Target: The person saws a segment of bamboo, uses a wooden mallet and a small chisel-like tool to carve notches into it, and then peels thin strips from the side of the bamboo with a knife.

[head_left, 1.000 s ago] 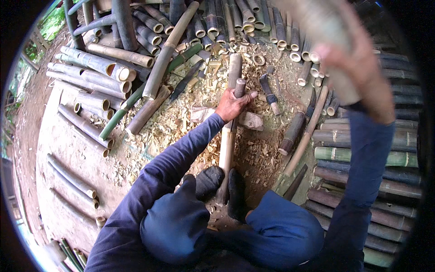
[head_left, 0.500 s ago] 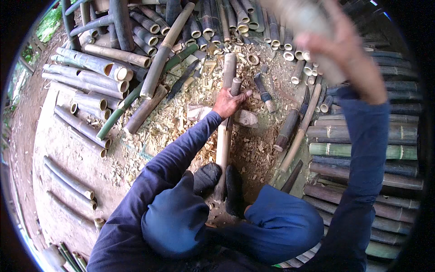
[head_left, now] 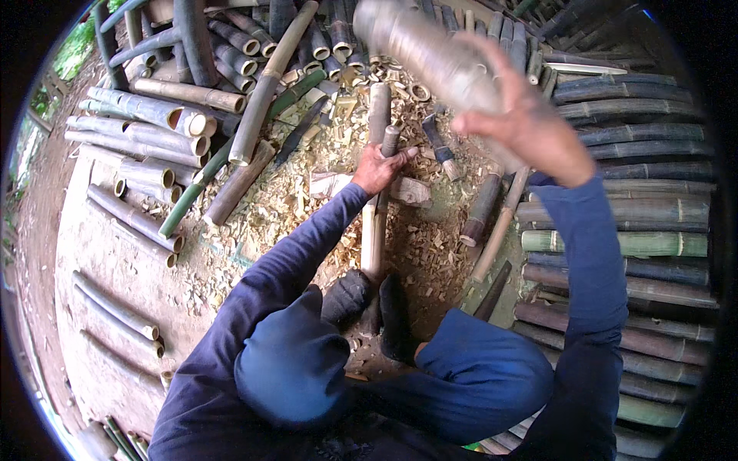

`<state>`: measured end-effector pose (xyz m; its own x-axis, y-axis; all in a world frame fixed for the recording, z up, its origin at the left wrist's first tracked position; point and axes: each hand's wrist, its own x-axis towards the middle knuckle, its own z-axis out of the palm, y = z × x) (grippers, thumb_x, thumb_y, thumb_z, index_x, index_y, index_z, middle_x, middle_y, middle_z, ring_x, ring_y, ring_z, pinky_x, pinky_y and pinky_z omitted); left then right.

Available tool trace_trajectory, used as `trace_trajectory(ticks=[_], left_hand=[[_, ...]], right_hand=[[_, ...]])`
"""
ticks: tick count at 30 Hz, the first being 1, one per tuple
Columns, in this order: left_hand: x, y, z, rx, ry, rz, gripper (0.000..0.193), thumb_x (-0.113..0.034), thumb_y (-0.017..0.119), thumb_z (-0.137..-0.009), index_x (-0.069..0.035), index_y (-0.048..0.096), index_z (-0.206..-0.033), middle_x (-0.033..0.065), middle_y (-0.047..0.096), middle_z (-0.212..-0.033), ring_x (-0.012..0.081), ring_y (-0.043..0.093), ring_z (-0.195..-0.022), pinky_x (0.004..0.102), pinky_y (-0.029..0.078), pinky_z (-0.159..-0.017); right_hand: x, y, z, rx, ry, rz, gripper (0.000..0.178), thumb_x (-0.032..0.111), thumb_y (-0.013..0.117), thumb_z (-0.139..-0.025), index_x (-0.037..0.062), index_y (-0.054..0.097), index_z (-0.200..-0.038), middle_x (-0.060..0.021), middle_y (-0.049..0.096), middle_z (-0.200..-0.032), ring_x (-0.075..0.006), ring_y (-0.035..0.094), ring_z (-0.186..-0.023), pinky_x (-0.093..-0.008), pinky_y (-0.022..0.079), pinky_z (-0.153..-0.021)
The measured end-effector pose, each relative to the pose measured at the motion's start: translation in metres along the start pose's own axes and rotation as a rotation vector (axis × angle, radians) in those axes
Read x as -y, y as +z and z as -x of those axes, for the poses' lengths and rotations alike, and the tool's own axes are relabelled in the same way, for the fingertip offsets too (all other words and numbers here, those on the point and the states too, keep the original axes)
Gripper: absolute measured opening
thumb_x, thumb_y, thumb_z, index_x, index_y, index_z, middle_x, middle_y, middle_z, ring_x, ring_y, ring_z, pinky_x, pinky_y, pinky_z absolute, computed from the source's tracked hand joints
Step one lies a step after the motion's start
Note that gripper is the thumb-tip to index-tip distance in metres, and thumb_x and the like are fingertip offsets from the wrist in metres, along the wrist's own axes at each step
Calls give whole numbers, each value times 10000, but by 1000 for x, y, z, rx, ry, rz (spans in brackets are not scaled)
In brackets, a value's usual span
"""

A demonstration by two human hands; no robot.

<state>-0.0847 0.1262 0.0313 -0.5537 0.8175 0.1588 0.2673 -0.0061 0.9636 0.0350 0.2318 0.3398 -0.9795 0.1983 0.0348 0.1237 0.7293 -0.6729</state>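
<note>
Down between my feet (head_left: 369,307) stands a pale bamboo stick (head_left: 375,223), running from my shoes away toward the heap of shavings (head_left: 307,192). My left hand (head_left: 378,167) is clenched around a short tool handle (head_left: 390,140) set against the top part of that stick, fingers wrapped tight, the knuckles turned toward the wooden block (head_left: 407,190) lying just beside it. My right hand (head_left: 530,127) is raised high, close to the camera, gripping a thick wooden club (head_left: 430,50); the club is blurred, so I cannot tell its exact shape, though it looks like a round length of bamboo or wood slanting up to the left.

Around me the ground is littered with chips and cut rings. A stack of grey-brown bamboo poles (head_left: 146,115) lies to my left, some showing their hollow ends, and a long green pole (head_left: 231,161) slants across them. To my right, darker poles (head_left: 630,200) lie in rows side by side. A dark-handled knife (head_left: 438,146) rests on the shavings near my left hand, apart from it.
</note>
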Motion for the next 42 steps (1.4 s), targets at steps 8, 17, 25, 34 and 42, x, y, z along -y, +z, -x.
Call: trace_trajectory(ticks=[8, 17, 25, 34, 42], left_hand=[[-46, 5, 113, 417, 313, -149, 451, -262, 745, -767, -9, 696, -1137, 211, 692, -1156, 384, 656, -1143, 447, 533, -1010], [-54, 4, 49, 358, 167, 113, 276, -215, 691, -847, -56, 676, -1071, 80, 629, -902, 227, 604, -788, 399, 525, -729], [-84, 12, -75, 229, -401, 470, 201, -275, 687, -907, -83, 708, -966, -21, 582, -780, 120, 514, -699, 322, 438, -589], [-70, 49, -46, 448, -389, 309, 226, -277, 750, -861, -58, 739, -916, 2, 604, -701, 75, 462, -497, 260, 341, -441], [-52, 54, -52, 581, -446, 296, 221, -252, 751, -858, -33, 746, -885, 9, 614, -646, 59, 468, -480, 255, 337, -430]], right_hand=[[-26, 19, 65, -546, 5, -281, 939, 259, 743, -794, 47, 260, -1571, -233, 536, -1266, -285, 594, -1030, -372, 521, -849], [-115, 81, 131, -650, 411, -602, 893, 203, 706, -851, 132, 238, -1608, -157, 614, -1012, -203, 622, -723, -324, 526, -581], [-104, 65, 144, -734, 426, -888, 821, 234, 705, -879, 127, 270, -1568, -138, 624, -932, -209, 656, -682, -331, 564, -521], [-104, 79, 155, -696, 440, -935, 694, 261, 660, -924, 97, 323, -1507, -154, 630, -979, -207, 659, -694, -332, 559, -513], [-104, 84, 158, -653, 416, -924, 796, 270, 691, -905, 89, 262, -1550, -172, 621, -1001, -220, 661, -706, -326, 558, -526]])
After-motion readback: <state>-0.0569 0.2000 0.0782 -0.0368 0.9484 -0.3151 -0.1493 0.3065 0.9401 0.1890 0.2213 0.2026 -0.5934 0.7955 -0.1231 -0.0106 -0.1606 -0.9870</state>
